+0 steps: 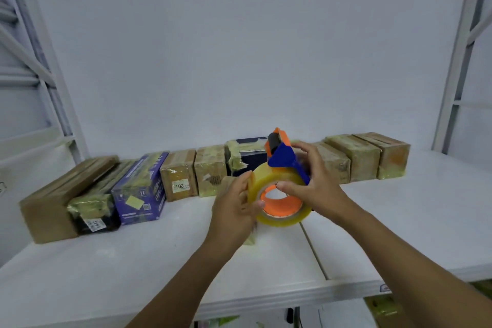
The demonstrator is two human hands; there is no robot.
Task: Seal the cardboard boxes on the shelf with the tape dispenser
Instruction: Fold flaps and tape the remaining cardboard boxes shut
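As seen from your head camera, your left hand (231,208) closes its grip on the left edge of the tape dispenser (282,158), and your right hand (319,184) grips its right side, holding it above the white shelf (159,261), in front of a row of cardboard boxes (181,176).

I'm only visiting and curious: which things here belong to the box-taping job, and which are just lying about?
In the job: tape dispenser and its clear tape roll, gripped by left hand and right hand; row of cardboard boxes; white shelf.
Lying about: grey rack upright; greenish items under the shelf, too unclear to name.
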